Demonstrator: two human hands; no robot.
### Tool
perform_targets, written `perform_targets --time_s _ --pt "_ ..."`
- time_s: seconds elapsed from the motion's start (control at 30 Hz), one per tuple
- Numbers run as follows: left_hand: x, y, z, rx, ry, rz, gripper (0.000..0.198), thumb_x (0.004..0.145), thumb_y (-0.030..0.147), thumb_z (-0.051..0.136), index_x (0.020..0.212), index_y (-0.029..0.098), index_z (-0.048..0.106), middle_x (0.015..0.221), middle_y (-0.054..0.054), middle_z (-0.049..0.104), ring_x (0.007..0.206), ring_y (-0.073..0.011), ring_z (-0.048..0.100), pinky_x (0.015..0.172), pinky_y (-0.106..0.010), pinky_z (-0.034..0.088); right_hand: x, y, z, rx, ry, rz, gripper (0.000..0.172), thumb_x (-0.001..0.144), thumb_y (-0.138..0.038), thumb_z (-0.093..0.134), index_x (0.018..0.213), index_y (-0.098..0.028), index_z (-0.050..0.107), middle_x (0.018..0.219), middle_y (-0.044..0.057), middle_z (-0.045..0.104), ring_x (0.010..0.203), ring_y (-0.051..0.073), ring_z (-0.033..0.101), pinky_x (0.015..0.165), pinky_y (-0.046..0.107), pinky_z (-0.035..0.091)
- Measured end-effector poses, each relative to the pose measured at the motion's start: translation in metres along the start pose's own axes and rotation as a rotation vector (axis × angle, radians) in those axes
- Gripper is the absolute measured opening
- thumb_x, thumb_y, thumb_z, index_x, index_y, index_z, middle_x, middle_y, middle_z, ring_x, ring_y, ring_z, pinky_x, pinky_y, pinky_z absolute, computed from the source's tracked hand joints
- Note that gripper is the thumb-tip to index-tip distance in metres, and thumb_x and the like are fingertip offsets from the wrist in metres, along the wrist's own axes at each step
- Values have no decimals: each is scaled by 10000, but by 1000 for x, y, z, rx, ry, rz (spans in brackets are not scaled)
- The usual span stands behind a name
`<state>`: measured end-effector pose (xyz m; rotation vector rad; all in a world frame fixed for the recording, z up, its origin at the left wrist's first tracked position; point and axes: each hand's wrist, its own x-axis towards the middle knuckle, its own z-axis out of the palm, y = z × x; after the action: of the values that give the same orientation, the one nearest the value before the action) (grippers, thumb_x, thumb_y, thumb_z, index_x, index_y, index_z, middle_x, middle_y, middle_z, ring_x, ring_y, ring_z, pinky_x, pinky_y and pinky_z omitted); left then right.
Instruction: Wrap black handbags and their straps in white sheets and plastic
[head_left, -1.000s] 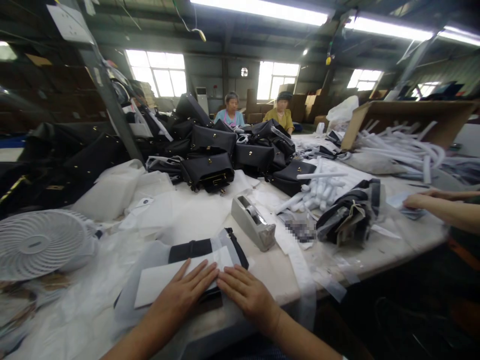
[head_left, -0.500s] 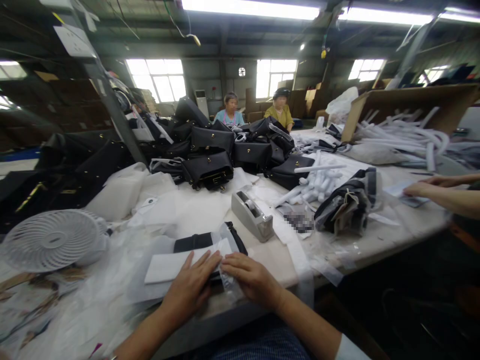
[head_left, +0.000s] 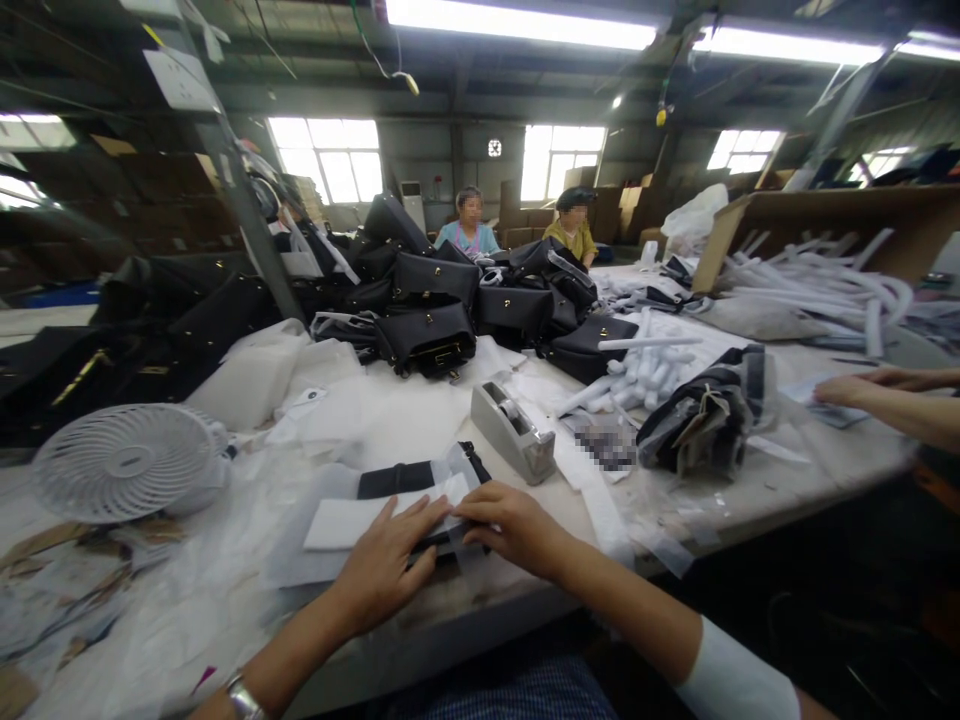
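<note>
My left hand (head_left: 390, 560) lies with spread fingers on a white foam strip (head_left: 341, 524), which rests across a black strap-like item (head_left: 396, 480) on translucent wrapping sheet (head_left: 289, 555). My right hand (head_left: 510, 525) is beside it, thumb and fingers pinched together at the strip's right end, over clear plastic film; what exactly it grips is too small to tell. A grey tape dispenser (head_left: 514, 432) stands just behind my right hand.
A white fan (head_left: 124, 462) is at the left. Black handbags (head_left: 427, 335) are piled behind. White foam rolls (head_left: 649, 370), a wrapped black bag (head_left: 701, 420) and an open carton (head_left: 712, 245) are right. Another person's hands (head_left: 855, 388) work at far right.
My right hand has shifted slightly up, its fingers now pinching nearer the strip's end. My left hand stays on the foam strip. The camera view has shifted a little.
</note>
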<state>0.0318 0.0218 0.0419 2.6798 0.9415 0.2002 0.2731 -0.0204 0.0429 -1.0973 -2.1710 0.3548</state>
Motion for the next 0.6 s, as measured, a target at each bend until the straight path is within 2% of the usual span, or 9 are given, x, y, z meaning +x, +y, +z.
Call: perform_targets --time_s 0.13,0.23,0.3,0.43,0.6 --pt "1 1 0 -19 25 -7 584 911 188 447 1493 232 415 1519 -77 496 1416 -283 445 1167 -639 290 6 -1 5 -333 -81 -186 308 871 -199 744 1166 -152 668 1024 78 728 905 223 632 792 339 524" --pt "1 2 -2 -28 43 -12 595 892 169 475 1481 242 436 1495 -71 529 1396 -285 474 1162 -629 310 9 -3 6 -502 -92 -275 255 919 -218 684 1149 -116 646 986 89 709 862 229 613 704 345 501" --pt "2 3 -4 -31 50 -19 582 894 184 502 1470 252 453 1478 -67 551 1379 -286 497 1159 -618 324 12 -4 5 -553 -99 -317 210 938 -214 653 1117 -105 646 941 82 697 820 225 599 676 341 490" --pt "6 5 -6 -24 64 -49 515 919 322 576 1427 271 502 1435 -60 597 1337 -302 544 1144 -621 350 18 0 2 -583 -130 -382 135 966 -150 587 1069 -89 649 871 72 683 760 209 579 677 327 486" --pt "13 1 -2 17 71 -87 471 899 194 581 1361 279 566 1362 -62 659 1259 -297 616 1106 -599 414 22 6 1 -572 -129 -399 149 1004 -174 540 1080 -94 640 861 70 675 770 199 581 694 317 481"
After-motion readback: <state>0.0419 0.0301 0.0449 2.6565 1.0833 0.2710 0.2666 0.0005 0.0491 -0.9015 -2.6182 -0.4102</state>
